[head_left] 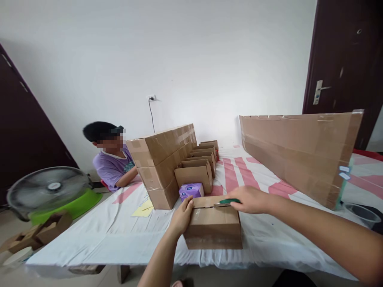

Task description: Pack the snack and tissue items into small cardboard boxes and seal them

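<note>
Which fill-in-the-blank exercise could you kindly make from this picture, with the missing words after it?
1. The right hand's grip holds a cutter whose handle is coloured ____.
2. The other grip, resting on the box, belongs to the ____ hand.
3. The packet behind this box is mostly ____ in colour.

Missing words: green; left; purple.

1. Left hand (182,216): bare; thumb and fingers uncovered.
2. Right hand (250,199): bare; back and wrist uncovered.
3. Left forearm (161,255): bare along visible length; narrows toward wrist.
4. Right forearm (314,228): bare; tapers toward wrist.
</note>
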